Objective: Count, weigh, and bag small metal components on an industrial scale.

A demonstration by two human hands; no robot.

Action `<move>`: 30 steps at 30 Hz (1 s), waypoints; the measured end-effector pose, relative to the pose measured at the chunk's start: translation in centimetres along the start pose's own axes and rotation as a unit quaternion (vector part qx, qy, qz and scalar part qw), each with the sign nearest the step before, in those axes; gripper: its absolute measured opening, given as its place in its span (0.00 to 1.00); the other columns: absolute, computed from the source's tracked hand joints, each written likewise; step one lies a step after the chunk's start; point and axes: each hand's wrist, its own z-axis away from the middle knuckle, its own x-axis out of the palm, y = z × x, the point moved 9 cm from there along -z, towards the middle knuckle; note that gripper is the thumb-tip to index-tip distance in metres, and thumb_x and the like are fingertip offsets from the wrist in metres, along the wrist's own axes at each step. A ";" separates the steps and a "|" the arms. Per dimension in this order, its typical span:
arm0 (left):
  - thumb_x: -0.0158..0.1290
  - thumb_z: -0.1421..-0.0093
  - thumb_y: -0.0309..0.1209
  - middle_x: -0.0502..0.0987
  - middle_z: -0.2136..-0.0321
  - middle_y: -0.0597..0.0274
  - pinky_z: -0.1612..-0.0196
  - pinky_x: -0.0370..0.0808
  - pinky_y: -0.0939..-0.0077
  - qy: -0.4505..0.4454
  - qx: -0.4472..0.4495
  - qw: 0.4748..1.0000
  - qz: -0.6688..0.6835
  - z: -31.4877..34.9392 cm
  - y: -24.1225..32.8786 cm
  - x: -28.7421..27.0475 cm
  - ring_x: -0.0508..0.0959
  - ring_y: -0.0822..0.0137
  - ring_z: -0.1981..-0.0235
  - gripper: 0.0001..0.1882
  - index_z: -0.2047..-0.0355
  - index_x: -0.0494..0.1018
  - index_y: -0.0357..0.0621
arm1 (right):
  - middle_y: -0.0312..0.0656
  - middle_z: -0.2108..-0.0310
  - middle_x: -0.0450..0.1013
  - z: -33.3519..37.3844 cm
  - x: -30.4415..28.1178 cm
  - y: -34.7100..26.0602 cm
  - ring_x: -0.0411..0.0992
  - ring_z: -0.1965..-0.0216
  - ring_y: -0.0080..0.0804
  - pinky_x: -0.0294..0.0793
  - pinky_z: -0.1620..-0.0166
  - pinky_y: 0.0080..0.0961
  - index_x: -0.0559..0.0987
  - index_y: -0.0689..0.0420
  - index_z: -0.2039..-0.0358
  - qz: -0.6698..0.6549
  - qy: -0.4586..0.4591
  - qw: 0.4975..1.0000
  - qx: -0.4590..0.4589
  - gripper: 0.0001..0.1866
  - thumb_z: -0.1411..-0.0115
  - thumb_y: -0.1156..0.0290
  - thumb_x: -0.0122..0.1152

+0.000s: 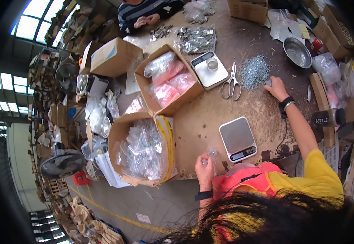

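At the table's near edge, my left hand (204,171) is closed round a small transparent plastic bag (212,153). My right hand (277,88) reaches out to the right edge of a pile of small silvery metal pieces (255,72), too small to tell their kind. Its fingers are curled round something small and grey that I cannot make out. Between my hands lies a white digital scale (238,136) with a bare grey plate. Scissors (232,86) with metal handles rest left of the pile. Beyond them, a second scale (210,70) carries a small round cup (212,63).
An open carton (168,164) of filled transparent bags stands at left, beside another carton (144,93) with pink and transparent bags. A metal bowl (297,53) sits far right. A dark bottle (328,118) is near my right arm. Across the table, a person (146,16) works near bagged metal parts (197,39).
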 end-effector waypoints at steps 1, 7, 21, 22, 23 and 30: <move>0.56 0.40 0.25 0.83 0.64 0.58 0.56 0.77 0.72 0.007 0.008 1.000 -0.018 -0.2 0.5 0.0 0.80 0.70 0.64 0.07 0.62 0.76 0.34 | 0.62 0.57 0.75 -1.1 -0.2 -0.6 0.74 0.52 0.62 0.74 0.50 0.48 0.76 0.65 0.53 -0.020 0.056 0.998 -0.025 0.27 0.48 0.61 0.73; 0.53 0.38 0.23 0.83 0.55 0.51 0.45 0.72 0.72 -0.002 -0.039 0.998 0.043 0.2 1.1 0.4 0.79 0.66 0.53 0.02 0.68 0.72 0.37 | 0.51 0.53 0.72 -2.5 1.4 1.0 0.72 0.48 0.52 0.72 0.45 0.40 0.73 0.58 0.47 -0.160 0.126 0.978 -0.049 0.29 0.50 0.69 0.73; 0.51 0.38 0.22 0.84 0.58 0.53 0.46 0.72 0.73 0.008 -0.047 0.996 0.077 0.3 -1.7 -0.8 0.78 0.69 0.54 0.03 0.69 0.70 0.38 | 0.48 0.51 0.71 10.1 -1.2 -9.0 0.69 0.44 0.47 0.67 0.39 0.40 0.71 0.59 0.47 -0.271 -0.007 0.952 -0.140 0.30 0.52 0.71 0.71; 0.51 0.37 0.23 0.84 0.59 0.54 0.47 0.72 0.74 0.013 -0.055 0.996 0.069 0.4 -1.7 -0.9 0.78 0.69 0.55 0.03 0.69 0.70 0.38 | 0.48 0.51 0.71 12.0 -0.9 -11.5 0.68 0.43 0.48 0.66 0.38 0.41 0.72 0.58 0.48 -0.240 -0.038 0.947 -0.208 0.31 0.53 0.70 0.72; 0.52 0.37 0.23 0.84 0.59 0.55 0.47 0.72 0.74 0.017 -0.051 0.996 0.066 0.5 -1.3 -1.0 0.78 0.70 0.55 0.04 0.69 0.70 0.38 | 0.48 0.51 0.71 14.2 -0.2 -13.9 0.66 0.42 0.49 0.65 0.37 0.42 0.72 0.58 0.48 -0.210 -0.070 0.935 -0.276 0.31 0.54 0.69 0.72; 0.51 0.37 0.22 0.83 0.57 0.52 0.44 0.70 0.72 0.013 -0.043 0.991 0.124 0.7 -1.5 -0.9 0.77 0.69 0.55 0.03 0.68 0.68 0.40 | 0.49 0.49 0.71 18.5 1.5 -18.2 0.65 0.41 0.49 0.63 0.37 0.45 0.73 0.57 0.49 -0.203 -0.114 0.897 -0.375 0.31 0.53 0.64 0.74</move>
